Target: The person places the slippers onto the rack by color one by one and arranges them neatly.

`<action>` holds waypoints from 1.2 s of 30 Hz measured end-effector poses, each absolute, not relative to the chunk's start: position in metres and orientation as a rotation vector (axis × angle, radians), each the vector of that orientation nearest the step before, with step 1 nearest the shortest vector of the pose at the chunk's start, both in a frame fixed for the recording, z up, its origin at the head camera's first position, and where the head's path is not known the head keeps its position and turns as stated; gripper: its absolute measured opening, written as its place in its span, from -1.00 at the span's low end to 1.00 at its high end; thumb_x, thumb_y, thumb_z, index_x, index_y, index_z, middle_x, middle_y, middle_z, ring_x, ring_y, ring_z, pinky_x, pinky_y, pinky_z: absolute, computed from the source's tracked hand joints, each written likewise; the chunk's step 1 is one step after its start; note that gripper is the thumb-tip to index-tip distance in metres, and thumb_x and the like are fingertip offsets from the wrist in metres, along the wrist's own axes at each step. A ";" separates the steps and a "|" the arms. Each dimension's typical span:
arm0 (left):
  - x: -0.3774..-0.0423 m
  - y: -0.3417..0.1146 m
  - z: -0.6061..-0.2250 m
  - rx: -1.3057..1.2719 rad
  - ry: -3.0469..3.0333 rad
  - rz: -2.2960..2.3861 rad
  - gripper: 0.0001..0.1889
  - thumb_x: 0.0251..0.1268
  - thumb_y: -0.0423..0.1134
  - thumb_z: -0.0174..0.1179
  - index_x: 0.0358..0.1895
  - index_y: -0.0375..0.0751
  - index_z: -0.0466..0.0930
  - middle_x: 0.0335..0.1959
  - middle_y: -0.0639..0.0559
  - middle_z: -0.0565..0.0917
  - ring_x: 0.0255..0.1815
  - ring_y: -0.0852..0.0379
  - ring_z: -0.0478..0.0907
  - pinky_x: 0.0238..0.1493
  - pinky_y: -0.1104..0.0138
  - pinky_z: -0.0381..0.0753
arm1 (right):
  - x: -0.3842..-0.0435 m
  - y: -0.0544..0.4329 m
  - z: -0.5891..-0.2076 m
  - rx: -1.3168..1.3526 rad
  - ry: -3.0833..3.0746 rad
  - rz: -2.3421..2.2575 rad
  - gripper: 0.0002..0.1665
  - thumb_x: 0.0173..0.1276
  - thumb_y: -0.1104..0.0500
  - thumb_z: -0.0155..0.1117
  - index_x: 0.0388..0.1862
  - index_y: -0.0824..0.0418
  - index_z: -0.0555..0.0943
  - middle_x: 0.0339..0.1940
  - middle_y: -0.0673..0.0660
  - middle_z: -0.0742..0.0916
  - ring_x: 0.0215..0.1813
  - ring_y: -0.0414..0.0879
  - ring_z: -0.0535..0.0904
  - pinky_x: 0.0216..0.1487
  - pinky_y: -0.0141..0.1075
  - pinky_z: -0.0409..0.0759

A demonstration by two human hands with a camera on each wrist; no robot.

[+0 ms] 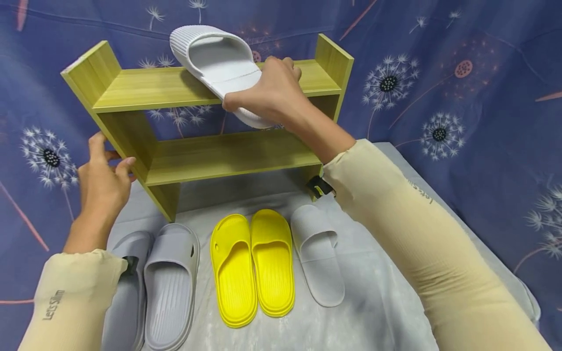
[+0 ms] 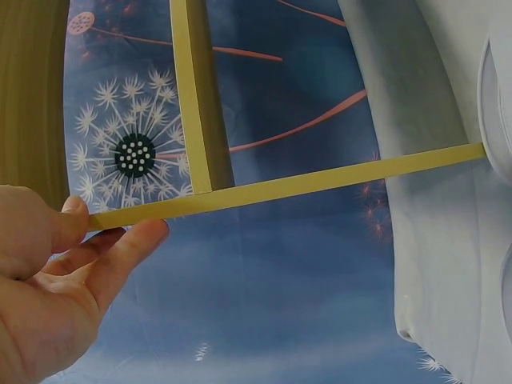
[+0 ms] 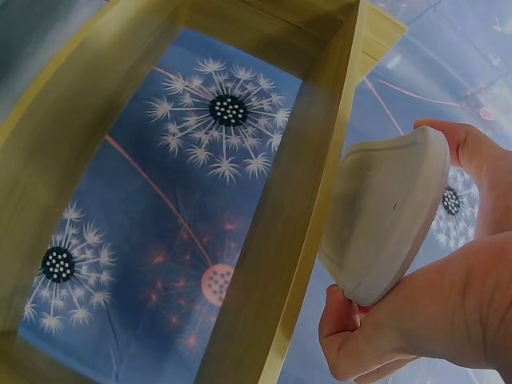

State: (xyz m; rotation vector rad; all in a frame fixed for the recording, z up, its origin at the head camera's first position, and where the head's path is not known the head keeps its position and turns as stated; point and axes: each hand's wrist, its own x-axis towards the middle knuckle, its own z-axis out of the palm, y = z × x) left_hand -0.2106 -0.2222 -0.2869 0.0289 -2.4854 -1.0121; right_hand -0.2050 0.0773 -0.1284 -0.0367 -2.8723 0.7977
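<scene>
My right hand [image 1: 274,92] grips a white slide slipper [image 1: 228,73] by its heel end, thumb on the near side and fingers across the far side. The slipper is tilted, its toe up and to the left, over the top board of a yellow-green wooden shoe rack [image 1: 232,151]. In the right wrist view the slipper's sole [image 3: 384,212] appears beside the rack's top board edge. My left hand [image 1: 103,178] holds the rack's left side panel, the thumb on one face and the fingers on the other, as the left wrist view shows.
On the grey cloth [image 1: 373,292] before the rack stand a pair of grey slippers [image 1: 171,287], a pair of yellow slippers [image 1: 274,273] and a single white slipper [image 1: 318,258]. A blue dandelion-print curtain [image 1: 439,87] hangs behind and at the sides.
</scene>
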 end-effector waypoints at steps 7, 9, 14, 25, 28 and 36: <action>-0.210 -0.222 -0.286 0.025 -2.495 -1.018 -0.45 0.47 -0.15 0.01 0.44 0.18 0.06 0.08 -0.20 0.57 -0.07 -0.18 0.63 -0.45 0.76 0.50 | -0.217 0.053 -0.124 -0.073 -2.913 0.774 -0.06 -0.15 -0.27 0.44 0.20 0.11 0.43 0.15 0.10 0.35 0.19 -0.03 0.12 -0.08 -0.42 0.46; -0.209 -0.222 -0.287 0.022 -2.502 -1.017 -0.45 0.48 -0.14 0.00 0.44 0.17 0.05 0.08 -0.21 0.57 -0.07 -0.18 0.64 -0.45 0.75 0.50 | -0.220 0.049 -0.125 -0.106 -2.926 0.740 -0.05 -0.16 -0.28 0.45 0.21 0.10 0.42 0.15 0.08 0.35 0.19 -0.05 0.13 -0.08 -0.40 0.47; -0.210 -0.221 -0.288 0.005 -2.490 -1.018 -0.45 0.47 -0.16 0.01 0.44 0.15 0.06 0.07 -0.22 0.58 -0.10 -0.20 0.64 -0.47 0.76 0.49 | -0.224 0.044 -0.127 -0.171 -2.940 0.663 -0.06 -0.16 -0.30 0.44 0.20 0.06 0.40 0.14 0.05 0.34 0.18 -0.07 0.13 -0.07 -0.35 0.42; -0.210 -0.223 -0.285 -0.001 -2.474 -1.028 -0.43 0.47 -0.18 0.02 0.44 0.25 0.05 0.09 -0.24 0.57 -0.08 -0.22 0.64 -0.48 0.78 0.47 | -0.228 0.044 -0.126 -0.183 -2.936 0.488 -0.11 -0.06 -0.40 0.29 0.19 0.04 0.44 0.16 0.07 0.37 0.19 -0.05 0.13 -0.07 -0.33 0.42; -0.209 -0.223 -0.284 0.011 -2.477 -1.026 -0.43 0.47 -0.17 0.01 0.44 0.26 0.04 0.09 -0.23 0.57 -0.07 -0.22 0.63 -0.47 0.78 0.48 | -0.228 0.044 -0.127 -0.160 -2.947 0.465 -0.18 -0.04 -0.41 0.25 0.11 0.04 0.49 0.15 0.09 0.38 0.18 -0.03 0.13 -0.07 -0.32 0.41; -0.208 -0.223 -0.286 0.021 -2.497 -1.028 -0.44 0.48 -0.16 -0.01 0.45 0.23 0.04 0.08 -0.23 0.56 -0.07 -0.21 0.63 -0.48 0.77 0.48 | -0.225 0.039 -0.128 -0.133 -3.008 0.358 -0.19 0.06 -0.52 0.12 0.05 0.04 0.52 0.16 0.12 0.38 0.19 0.01 0.15 -0.06 -0.30 0.40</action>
